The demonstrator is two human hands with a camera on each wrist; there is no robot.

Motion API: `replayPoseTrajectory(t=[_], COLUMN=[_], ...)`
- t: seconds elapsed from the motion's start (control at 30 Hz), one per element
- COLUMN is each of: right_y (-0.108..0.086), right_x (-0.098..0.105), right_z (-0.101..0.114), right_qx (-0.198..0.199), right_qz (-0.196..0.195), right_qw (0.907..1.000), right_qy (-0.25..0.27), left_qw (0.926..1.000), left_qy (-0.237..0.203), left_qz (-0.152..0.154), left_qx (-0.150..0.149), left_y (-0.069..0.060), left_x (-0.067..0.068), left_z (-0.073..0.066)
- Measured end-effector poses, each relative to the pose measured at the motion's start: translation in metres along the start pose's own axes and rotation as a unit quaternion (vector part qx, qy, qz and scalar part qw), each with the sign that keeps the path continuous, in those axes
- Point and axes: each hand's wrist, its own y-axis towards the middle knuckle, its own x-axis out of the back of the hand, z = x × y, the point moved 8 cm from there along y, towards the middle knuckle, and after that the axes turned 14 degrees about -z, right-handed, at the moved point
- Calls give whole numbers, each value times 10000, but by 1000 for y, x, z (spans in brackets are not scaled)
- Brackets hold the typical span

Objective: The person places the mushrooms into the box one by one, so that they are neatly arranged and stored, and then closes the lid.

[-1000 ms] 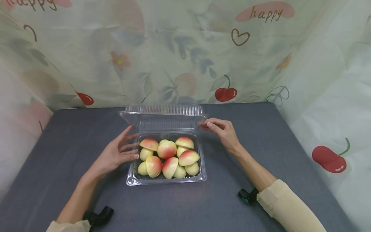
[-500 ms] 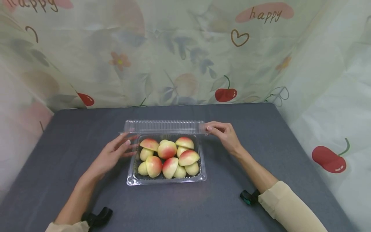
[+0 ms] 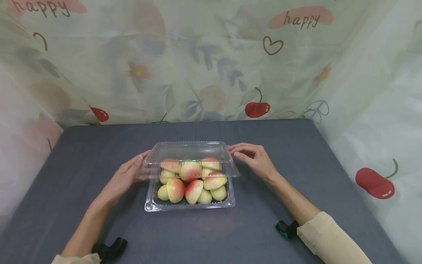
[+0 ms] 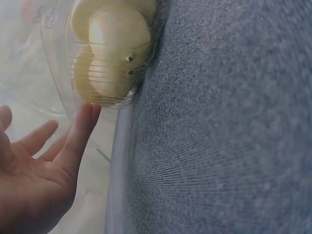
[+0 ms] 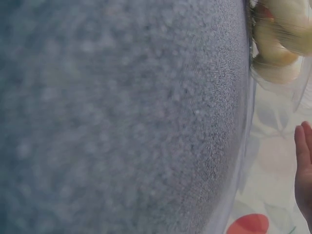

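A clear plastic clamshell box (image 3: 189, 207) holds several pale yellow, red-blushed pieces (image 3: 175, 190) that look like peach halves, lying over rounder pale ones. Its hinged lid (image 3: 191, 149) is tilted partway down, above the back row of pieces. My left hand (image 3: 123, 178) is at the lid's left side, fingers straight and partly seen through the plastic; in the left wrist view its fingertips (image 4: 90, 108) meet the box's end. My right hand (image 3: 254, 159) is by the lid's right rear corner, fingertips near or against it. In the right wrist view, its visible fingers (image 5: 301, 146) are straight.
The box stands on a grey cloth-covered table (image 3: 211, 238). Behind it hangs a pale printed curtain (image 3: 197, 62), with another white sheet (image 3: 379, 128) on the right. A black strap mount (image 3: 110, 249) sits on each wrist.
The lid has swung from standing up at the back to leaning forward over the pieces. My left hand has shifted to the lid's left edge; my right hand has come slightly forward and down.
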Motion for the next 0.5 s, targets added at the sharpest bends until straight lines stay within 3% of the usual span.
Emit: replayPoseTrajectory(t=[0.33, 0.5], right_y=[-8, -11], right_x=[-1, -3], right_z=[6, 8], right_qx=[190, 291], right_qz=[231, 320], right_qw=[9986, 9973], right_qy=[-440, -589], left_qw=[9999, 9996], left_qy=[-19, 249], left_qz=[99, 44], left_qx=[-70, -135], left_y=[-4, -5], left_x=[0, 1], left_z=[-2, -1])
